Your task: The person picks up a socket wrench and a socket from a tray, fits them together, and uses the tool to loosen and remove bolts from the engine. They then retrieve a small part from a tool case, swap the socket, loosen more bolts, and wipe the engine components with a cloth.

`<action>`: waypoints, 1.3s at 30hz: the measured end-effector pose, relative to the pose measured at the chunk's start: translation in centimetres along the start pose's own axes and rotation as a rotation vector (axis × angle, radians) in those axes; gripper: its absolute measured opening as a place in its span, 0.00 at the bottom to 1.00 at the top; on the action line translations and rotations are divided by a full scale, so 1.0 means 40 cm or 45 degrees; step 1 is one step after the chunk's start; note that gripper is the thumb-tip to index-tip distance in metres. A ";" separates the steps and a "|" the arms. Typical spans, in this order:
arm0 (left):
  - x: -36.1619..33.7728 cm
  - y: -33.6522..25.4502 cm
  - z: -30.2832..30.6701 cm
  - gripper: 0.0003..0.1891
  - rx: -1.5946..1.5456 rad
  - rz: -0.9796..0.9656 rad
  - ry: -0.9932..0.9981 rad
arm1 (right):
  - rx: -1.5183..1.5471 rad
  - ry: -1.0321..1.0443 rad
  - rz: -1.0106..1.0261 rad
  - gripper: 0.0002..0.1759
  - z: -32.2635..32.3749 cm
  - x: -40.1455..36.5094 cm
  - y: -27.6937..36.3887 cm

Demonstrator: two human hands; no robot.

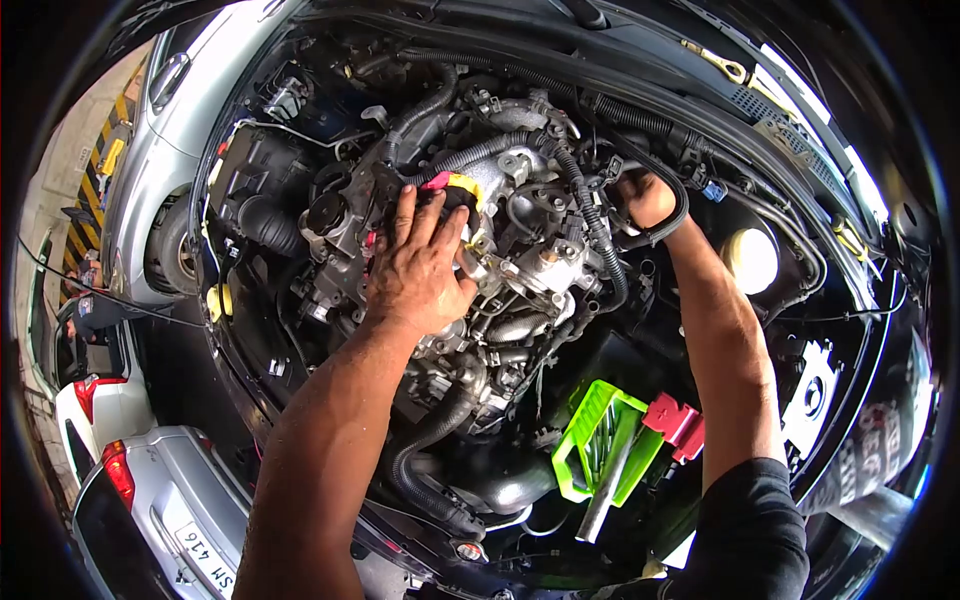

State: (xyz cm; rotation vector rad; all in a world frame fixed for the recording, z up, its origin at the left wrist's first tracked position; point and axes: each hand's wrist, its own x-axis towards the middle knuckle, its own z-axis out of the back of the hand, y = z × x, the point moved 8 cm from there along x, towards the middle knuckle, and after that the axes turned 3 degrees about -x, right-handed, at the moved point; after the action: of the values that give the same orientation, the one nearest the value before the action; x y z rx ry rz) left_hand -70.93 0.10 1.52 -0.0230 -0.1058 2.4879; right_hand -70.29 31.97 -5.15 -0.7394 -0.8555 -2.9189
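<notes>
My left hand (420, 265) lies flat on the engine (545, 265), its fingers stretched out and slightly apart. Just beyond its fingertips are a corrugated black hose (490, 152) and a red-and-yellow item (462, 186), whose kind I cannot make out. Deeper at the engine's right side, my right hand (652, 203) reaches in behind a loop of black hose (682, 205). Its fingers are hidden among the parts, so what they touch does not show.
A bright green tray (572, 460) holding slim metal tools sits below the engine, with a metal tube (607, 490) across it. Beside it is a red plastic cover (675, 424). A round cream cap (750, 262) stands right of my right forearm. A wrench (728, 68) rests near the windshield.
</notes>
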 end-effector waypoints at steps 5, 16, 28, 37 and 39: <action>-0.003 -0.010 0.013 0.42 -0.021 0.004 0.018 | 0.622 0.284 -0.268 0.11 -0.086 -0.060 -0.155; -0.020 0.007 0.009 0.42 -0.038 -0.052 -0.050 | 0.115 0.161 -0.171 0.06 -0.101 -0.033 -0.205; -0.020 0.004 0.012 0.42 -0.057 -0.033 0.055 | 1.196 0.330 -1.038 0.13 -0.173 -0.088 -0.256; -0.024 0.004 0.014 0.41 -0.032 -0.057 -0.065 | 1.208 0.201 -0.834 0.13 -0.220 -0.081 -0.342; -0.024 0.004 0.012 0.41 -0.020 -0.061 -0.068 | 1.434 0.459 -0.900 0.13 -0.223 -0.089 -0.293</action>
State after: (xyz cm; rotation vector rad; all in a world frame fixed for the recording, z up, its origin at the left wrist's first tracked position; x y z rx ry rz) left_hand -70.29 -0.65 1.99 0.0393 -0.1466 2.4404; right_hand -72.67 36.96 -19.25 0.2231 -2.6507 -2.1262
